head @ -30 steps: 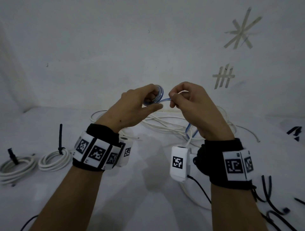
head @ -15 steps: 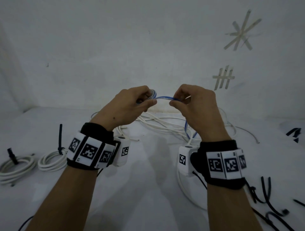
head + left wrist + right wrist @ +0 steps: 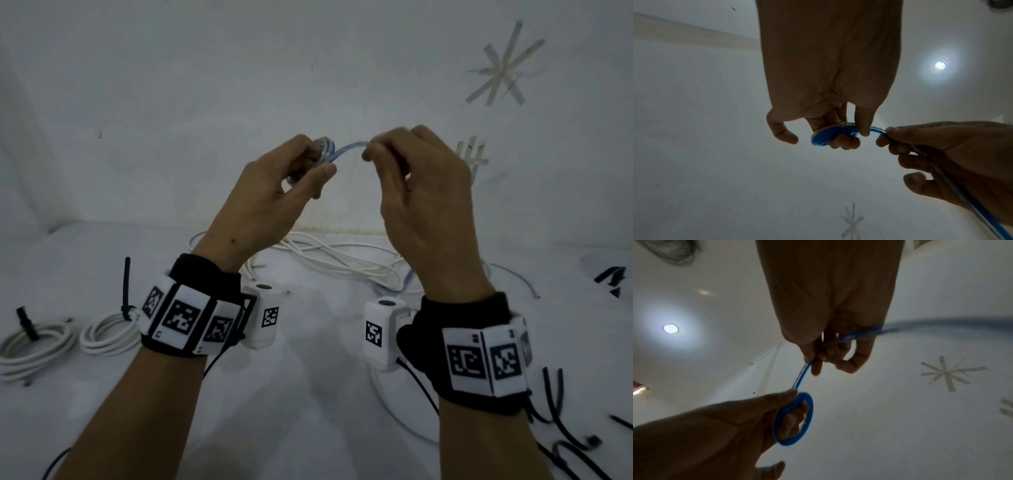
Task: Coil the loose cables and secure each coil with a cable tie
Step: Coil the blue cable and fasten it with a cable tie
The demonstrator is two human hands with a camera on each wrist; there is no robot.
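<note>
Surface: white counter (image 3: 308,394), white wall behind.
Blue cable (image 3: 876,130): light, springy; pinch close to the coil (image 3: 797,418).
Left hand (image 3: 270,195): fingers curled round coil.
Right hand (image 3: 421,192): fingers pinching the strand.

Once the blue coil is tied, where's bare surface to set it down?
Bare patch on the white surface, between the forearms, just near of the loose white cables. Crowded: two tied white coils at left, black cable ties at right, cable pile behind the hands.
</note>
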